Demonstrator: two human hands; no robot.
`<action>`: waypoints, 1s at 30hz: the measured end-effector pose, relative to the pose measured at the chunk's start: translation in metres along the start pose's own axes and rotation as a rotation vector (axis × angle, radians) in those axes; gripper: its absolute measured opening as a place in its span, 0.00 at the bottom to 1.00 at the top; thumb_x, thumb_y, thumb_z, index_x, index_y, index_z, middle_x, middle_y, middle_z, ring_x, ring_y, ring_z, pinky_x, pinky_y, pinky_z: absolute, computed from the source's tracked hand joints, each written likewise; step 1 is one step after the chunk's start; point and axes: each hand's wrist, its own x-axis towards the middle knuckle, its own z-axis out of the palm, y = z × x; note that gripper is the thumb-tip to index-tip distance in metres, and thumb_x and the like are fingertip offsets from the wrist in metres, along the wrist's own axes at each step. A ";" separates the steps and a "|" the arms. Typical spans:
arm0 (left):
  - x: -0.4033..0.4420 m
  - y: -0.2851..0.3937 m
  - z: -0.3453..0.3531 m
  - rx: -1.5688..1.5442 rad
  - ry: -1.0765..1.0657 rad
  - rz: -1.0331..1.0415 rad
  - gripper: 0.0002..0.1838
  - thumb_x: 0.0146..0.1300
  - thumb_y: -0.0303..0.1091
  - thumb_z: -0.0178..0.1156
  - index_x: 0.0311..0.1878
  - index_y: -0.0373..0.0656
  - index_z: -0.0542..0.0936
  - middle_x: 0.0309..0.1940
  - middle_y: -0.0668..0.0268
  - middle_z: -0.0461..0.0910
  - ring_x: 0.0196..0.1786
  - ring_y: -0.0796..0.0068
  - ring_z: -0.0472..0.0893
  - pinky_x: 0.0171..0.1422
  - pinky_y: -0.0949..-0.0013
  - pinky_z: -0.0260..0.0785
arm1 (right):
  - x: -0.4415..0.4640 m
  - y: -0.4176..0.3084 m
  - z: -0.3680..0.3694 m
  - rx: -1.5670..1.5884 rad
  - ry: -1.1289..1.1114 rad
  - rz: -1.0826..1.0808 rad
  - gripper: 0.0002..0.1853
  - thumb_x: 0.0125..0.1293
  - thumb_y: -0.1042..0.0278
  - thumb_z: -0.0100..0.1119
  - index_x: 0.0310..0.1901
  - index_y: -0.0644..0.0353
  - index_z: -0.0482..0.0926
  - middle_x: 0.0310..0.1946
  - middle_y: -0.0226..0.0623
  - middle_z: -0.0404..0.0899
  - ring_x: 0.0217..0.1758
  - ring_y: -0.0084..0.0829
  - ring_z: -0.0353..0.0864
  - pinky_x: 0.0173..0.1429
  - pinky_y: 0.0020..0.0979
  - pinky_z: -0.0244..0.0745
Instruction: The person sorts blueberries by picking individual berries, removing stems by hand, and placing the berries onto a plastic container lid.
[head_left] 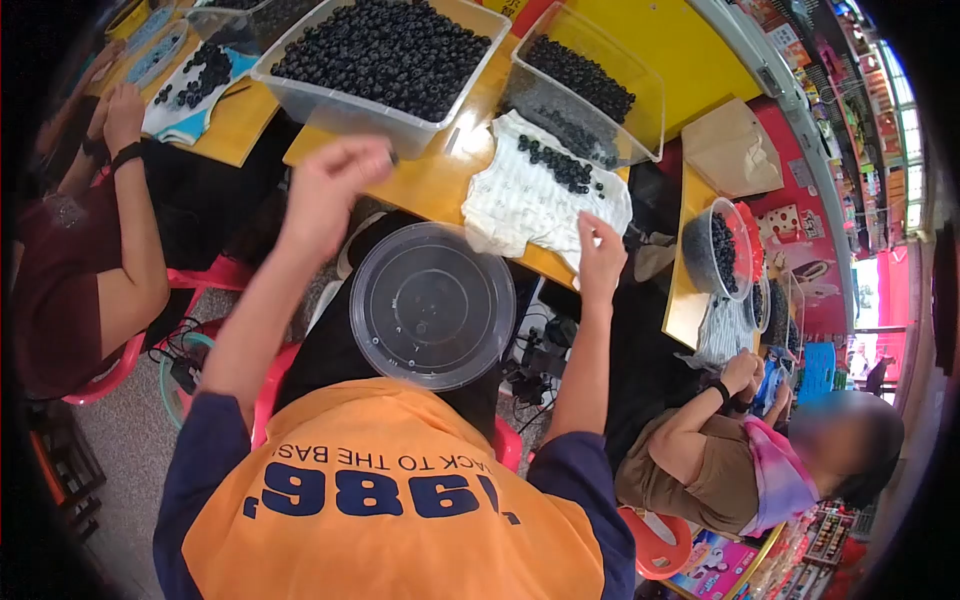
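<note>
My left hand [330, 190] is raised in front of the large tub's near corner, its fingers pinched on a small dark round bead [392, 157]. By the near edge of a white cloth [495, 200], my right hand [602, 258] has its fingertips pressed together; what they hold, if anything, I cannot make out. Several dark beads [560, 168] lie on that cloth. On my lap rests a round clear plastic container [433, 305] with a few small specks inside.
A big clear tub [440, 122] heaped with dark beads stands on the yellow table [425, 185]. Beside it is another clear bin [640, 125] of beads. People work at left [85, 260] and right [700, 450]. A round bead tub [705, 270] stands at right.
</note>
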 end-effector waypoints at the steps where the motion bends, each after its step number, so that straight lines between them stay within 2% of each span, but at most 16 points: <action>1: 0.023 0.014 0.000 0.104 0.045 0.124 0.11 0.62 0.27 0.60 0.47 0.36 0.80 0.37 0.63 0.82 0.40 0.75 0.81 0.50 0.73 0.73 | 0.018 0.012 0.000 -0.052 0.009 0.044 0.08 0.60 0.69 0.61 0.40 0.61 0.83 0.40 0.42 0.82 0.46 0.42 0.78 0.52 0.36 0.71; 3: 0.065 0.040 -0.007 0.396 0.037 0.224 0.15 0.62 0.30 0.60 0.51 0.37 0.79 0.46 0.62 0.81 0.45 0.76 0.80 0.54 0.74 0.71 | 0.054 0.047 0.005 -0.189 0.032 -0.062 0.08 0.60 0.70 0.60 0.40 0.60 0.83 0.39 0.42 0.82 0.44 0.42 0.77 0.50 0.38 0.71; 5: 0.102 0.039 -0.018 0.692 0.020 0.403 0.17 0.60 0.32 0.61 0.52 0.41 0.80 0.58 0.55 0.75 0.52 0.68 0.79 0.56 0.71 0.70 | 0.078 0.070 0.012 -0.327 0.054 -0.161 0.08 0.59 0.71 0.60 0.40 0.60 0.83 0.38 0.41 0.83 0.42 0.43 0.77 0.49 0.39 0.71; 6: 0.099 0.046 -0.013 1.059 0.094 0.488 0.19 0.59 0.33 0.62 0.54 0.45 0.79 0.64 0.53 0.69 0.62 0.60 0.72 0.61 0.67 0.67 | 0.089 0.077 0.014 -0.400 0.046 -0.187 0.08 0.58 0.71 0.60 0.40 0.59 0.84 0.38 0.40 0.83 0.41 0.43 0.76 0.48 0.39 0.71; 7: 0.094 0.045 -0.008 1.059 0.091 0.491 0.19 0.59 0.33 0.62 0.54 0.45 0.79 0.64 0.53 0.69 0.62 0.60 0.72 0.61 0.67 0.67 | 0.097 0.084 0.017 -0.474 0.036 -0.212 0.09 0.58 0.71 0.61 0.40 0.58 0.84 0.38 0.39 0.83 0.41 0.43 0.76 0.47 0.40 0.71; 9: 0.079 0.042 0.002 1.055 0.004 0.656 0.20 0.58 0.35 0.62 0.55 0.44 0.78 0.65 0.53 0.68 0.66 0.57 0.68 0.64 0.66 0.65 | 0.110 0.094 0.025 -0.534 0.025 -0.179 0.09 0.56 0.70 0.62 0.40 0.57 0.84 0.37 0.39 0.83 0.42 0.43 0.76 0.48 0.40 0.71; 13: 0.033 0.035 0.015 0.864 -0.082 0.513 0.14 0.57 0.25 0.62 0.48 0.41 0.81 0.64 0.58 0.69 0.64 0.65 0.71 0.67 0.66 0.61 | 0.120 0.103 0.033 -0.637 -0.062 -0.222 0.10 0.54 0.68 0.64 0.39 0.57 0.84 0.35 0.39 0.83 0.42 0.43 0.77 0.48 0.40 0.72; 14: 0.023 0.032 0.017 0.836 -0.048 0.520 0.11 0.57 0.22 0.61 0.44 0.39 0.82 0.61 0.58 0.73 0.62 0.66 0.73 0.65 0.67 0.63 | 0.121 0.103 0.034 -0.665 -0.066 -0.251 0.09 0.54 0.68 0.64 0.39 0.57 0.84 0.34 0.40 0.83 0.42 0.43 0.77 0.48 0.40 0.72; 17: -0.002 0.018 0.014 0.745 -0.058 0.462 0.09 0.57 0.21 0.61 0.42 0.38 0.82 0.57 0.58 0.76 0.59 0.65 0.75 0.63 0.67 0.65 | 0.118 0.096 0.030 -0.548 -0.014 -0.214 0.09 0.54 0.68 0.64 0.38 0.56 0.85 0.33 0.41 0.83 0.41 0.44 0.77 0.47 0.41 0.71; 18: -0.011 0.014 0.015 0.721 -0.053 0.454 0.09 0.56 0.20 0.62 0.41 0.37 0.82 0.53 0.57 0.77 0.56 0.65 0.77 0.59 0.68 0.67 | 0.110 0.092 0.028 -0.405 0.084 -0.256 0.07 0.58 0.70 0.62 0.38 0.60 0.85 0.30 0.35 0.83 0.38 0.35 0.78 0.44 0.35 0.72; 19: -0.019 0.010 0.019 0.695 -0.048 0.446 0.09 0.55 0.20 0.63 0.40 0.37 0.82 0.50 0.56 0.79 0.53 0.64 0.79 0.55 0.69 0.70 | 0.100 0.080 0.025 -0.407 0.086 -0.259 0.07 0.58 0.70 0.62 0.38 0.60 0.85 0.30 0.35 0.83 0.38 0.35 0.78 0.44 0.35 0.72; 21: -0.033 0.000 0.029 0.579 -0.129 0.353 0.07 0.55 0.20 0.63 0.39 0.37 0.83 0.40 0.60 0.82 0.44 0.69 0.81 0.49 0.72 0.72 | 0.074 0.052 0.020 0.380 -0.003 0.156 0.08 0.62 0.71 0.60 0.39 0.66 0.83 0.29 0.29 0.81 0.36 0.24 0.75 0.42 0.27 0.70; 23: -0.042 -0.007 0.043 0.465 -0.238 0.217 0.07 0.55 0.21 0.63 0.39 0.37 0.83 0.37 0.61 0.82 0.41 0.71 0.82 0.47 0.73 0.72 | 0.038 0.024 0.018 0.884 -0.044 0.409 0.09 0.64 0.75 0.58 0.43 0.71 0.80 0.33 0.31 0.79 0.37 0.18 0.73 0.42 0.21 0.69; 25: -0.047 -0.013 0.062 0.386 -0.275 0.228 0.08 0.54 0.19 0.64 0.39 0.36 0.83 0.36 0.62 0.82 0.39 0.72 0.81 0.45 0.74 0.72 | 0.001 0.004 0.021 1.300 -0.164 0.429 0.10 0.63 0.79 0.56 0.46 0.71 0.78 0.38 0.39 0.79 0.38 0.23 0.74 0.45 0.24 0.71; 27: -0.047 -0.013 0.075 0.373 -0.306 0.186 0.09 0.54 0.21 0.65 0.40 0.36 0.83 0.36 0.62 0.82 0.39 0.73 0.81 0.45 0.74 0.71 | -0.032 -0.015 0.028 1.528 -0.231 0.475 0.09 0.63 0.82 0.56 0.45 0.70 0.78 0.39 0.42 0.78 0.38 0.26 0.75 0.46 0.27 0.71; 30: -0.050 -0.012 0.087 0.376 -0.335 0.111 0.11 0.53 0.23 0.66 0.42 0.37 0.83 0.37 0.63 0.81 0.40 0.73 0.80 0.47 0.74 0.71 | -0.066 -0.046 0.029 1.698 -0.388 0.485 0.08 0.62 0.78 0.60 0.43 0.66 0.78 0.37 0.40 0.79 0.37 0.28 0.75 0.48 0.30 0.71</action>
